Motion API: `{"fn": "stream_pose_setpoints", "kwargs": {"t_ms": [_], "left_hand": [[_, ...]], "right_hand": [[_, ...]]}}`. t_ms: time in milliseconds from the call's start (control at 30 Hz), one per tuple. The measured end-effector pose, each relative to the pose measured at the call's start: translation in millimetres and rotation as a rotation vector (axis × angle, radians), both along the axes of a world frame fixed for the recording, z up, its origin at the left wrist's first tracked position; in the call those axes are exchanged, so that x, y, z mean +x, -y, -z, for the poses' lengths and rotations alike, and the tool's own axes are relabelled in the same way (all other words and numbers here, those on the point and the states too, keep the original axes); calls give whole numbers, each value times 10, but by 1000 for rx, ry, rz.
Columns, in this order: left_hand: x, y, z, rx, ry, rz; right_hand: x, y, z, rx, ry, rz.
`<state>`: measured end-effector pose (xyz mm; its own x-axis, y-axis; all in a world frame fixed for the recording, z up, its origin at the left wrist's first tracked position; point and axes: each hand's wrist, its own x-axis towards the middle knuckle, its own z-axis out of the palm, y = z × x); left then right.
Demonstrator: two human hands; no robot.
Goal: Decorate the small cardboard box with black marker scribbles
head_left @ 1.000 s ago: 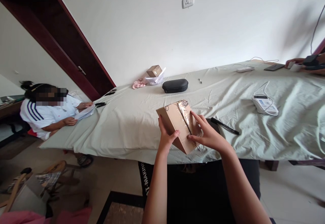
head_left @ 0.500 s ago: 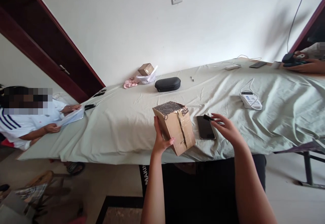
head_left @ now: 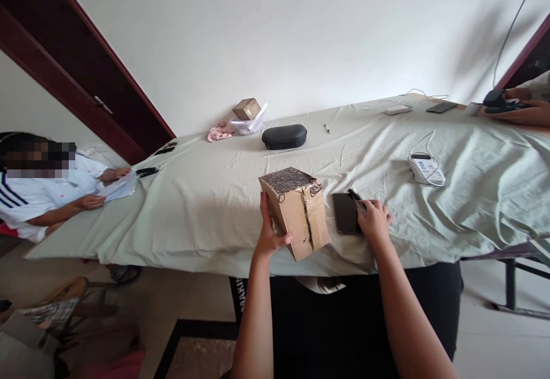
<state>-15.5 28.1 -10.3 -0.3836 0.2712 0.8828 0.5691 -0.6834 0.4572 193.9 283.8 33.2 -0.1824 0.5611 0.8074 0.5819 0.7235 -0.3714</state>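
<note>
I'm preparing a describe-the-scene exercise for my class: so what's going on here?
A person's left hand holds a tilted brown cardboard box, its top marked in black, near the front edge of a pale green tablecloth. The right hand is closed around a slim black pen at the right edge of a flat dark rectangular phone. Farther back lies a rounded black case. At the left, another person in a white shirt holds white paper sheets.

Near the front edge of the table (head_left: 206,218), the cardboard box (head_left: 303,216) is left of the smartphone (head_left: 345,216); the hard case (head_left: 284,137) lies behind.
</note>
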Motion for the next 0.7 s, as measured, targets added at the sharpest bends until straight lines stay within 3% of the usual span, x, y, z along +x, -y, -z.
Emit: {"fn": "stream_pose_setpoints", "kwargs": {"t_ms": [167,467,700], "left_hand": [[-67,42,22,44,-53,45],[-183,108,-1,49,60,174],[-142,116,-9,48,43,180]], "right_hand": [[-68,29,-43,-47,29,81],[122,43,-149,-38,-214,-191],[149,-70,-118,-24,-230,-155]]}}
